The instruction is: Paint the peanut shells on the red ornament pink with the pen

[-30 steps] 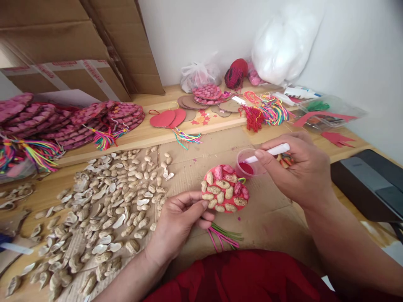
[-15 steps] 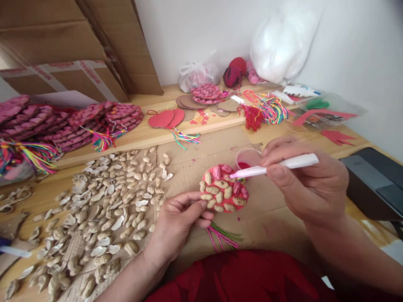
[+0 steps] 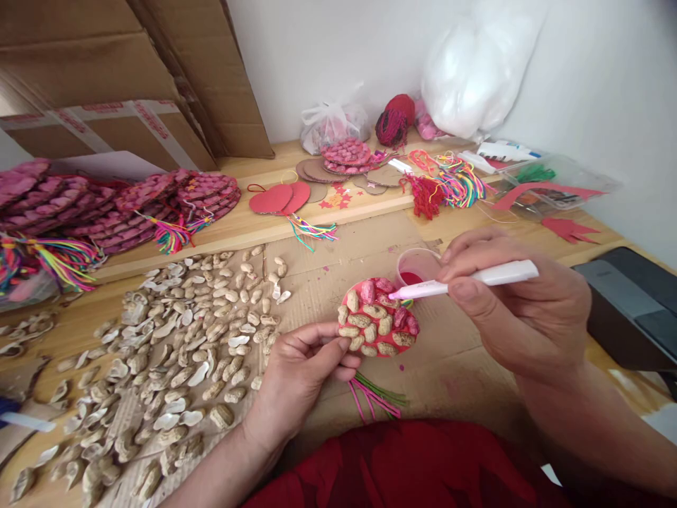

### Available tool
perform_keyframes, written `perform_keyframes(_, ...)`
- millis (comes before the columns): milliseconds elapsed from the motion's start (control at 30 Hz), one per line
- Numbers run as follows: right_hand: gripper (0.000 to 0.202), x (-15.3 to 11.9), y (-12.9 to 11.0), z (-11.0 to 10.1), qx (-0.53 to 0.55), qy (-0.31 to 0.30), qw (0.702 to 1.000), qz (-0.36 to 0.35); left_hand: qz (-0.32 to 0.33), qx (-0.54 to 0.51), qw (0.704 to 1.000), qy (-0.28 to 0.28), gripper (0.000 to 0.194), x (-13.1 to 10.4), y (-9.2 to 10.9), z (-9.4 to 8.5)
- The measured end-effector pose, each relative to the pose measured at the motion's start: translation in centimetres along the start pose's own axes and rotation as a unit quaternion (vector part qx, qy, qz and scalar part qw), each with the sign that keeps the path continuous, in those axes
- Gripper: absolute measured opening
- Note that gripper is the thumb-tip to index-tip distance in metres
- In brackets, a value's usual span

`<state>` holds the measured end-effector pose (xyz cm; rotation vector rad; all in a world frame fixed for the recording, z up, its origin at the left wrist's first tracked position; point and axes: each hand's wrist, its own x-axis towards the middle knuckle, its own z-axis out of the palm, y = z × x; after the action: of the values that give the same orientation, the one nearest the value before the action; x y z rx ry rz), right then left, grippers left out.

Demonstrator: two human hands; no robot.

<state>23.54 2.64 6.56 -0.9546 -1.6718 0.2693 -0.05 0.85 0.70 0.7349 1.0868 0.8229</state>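
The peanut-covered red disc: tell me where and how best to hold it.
Best pinch the red disc by its lower-left edge, coming from the left, where the left hand holds it. It looks flat and roughly round, so a pinch should clasp its rim. Tan peanuts lie on that side, while pink peanuts, possibly wet, and the white pen crowd the upper right.

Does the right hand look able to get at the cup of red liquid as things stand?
Probably yes: the right hand, holding a white pen-like tool, is close beside the cup. The cup's mouth looks uncovered; only the tool crosses in front of its lower part.
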Motion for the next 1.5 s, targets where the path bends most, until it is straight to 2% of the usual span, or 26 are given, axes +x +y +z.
perform_keyframes(167, 0.013, -0.2, -0.06, 0.22, 0.003, -0.032, 0.999, 0.001, 0.012, 0.011, 1.0, -0.008, 0.016, -0.01, -0.18, -0.06)
perform_keyframes(367, 0.009, -0.29, -0.15, 0.02, -0.013, 0.001, 1.0, 0.009, 0.01, -0.003, 1.0, -0.015, 0.014, 0.02, -0.22, 0.02)
perform_keyframes(567, 0.011, -0.22, -0.34, 0.17, -0.031, -0.031, 0.999, -0.01, 0.012, 0.009, 1.0, -0.012, 0.014, 0.01, -0.28, -0.1)
perform_keyframes(733, 0.013, -0.12, -0.4, 0.21, -0.025, 0.001, 1.0, -0.018, 0.013, 0.011, 1.0, -0.014, 0.015, 0.04, -0.41, -0.18)
perform_keyframes(900, 0.012, -0.15, -0.11, 0.1, -0.017, -0.026, 0.999, -0.026, 0.016, 0.01, 1.0, -0.011, 0.015, 0.1, -0.46, -0.16)
perform_keyframes(1133, 0.014, -0.2, -0.05, 0.02, -0.019, 0.001, 1.0, -0.023, 0.016, 0.011, 1.0, -0.011, 0.015, 0.1, -0.42, -0.15)
perform_keyframes(1300, 0.015, -0.16, -0.1, 0.07, -0.018, -0.022, 0.999, -0.018, 0.02, 0.009, 1.0, -0.011, 0.016, 0.09, -0.34, -0.09)
perform_keyframes(1500, 0.015, -0.1, -0.25, 0.01, 0.015, 0.011, 1.0, -0.014, 0.02, 0.001, 1.0, -0.012, 0.018, 0.13, -0.46, -0.26)
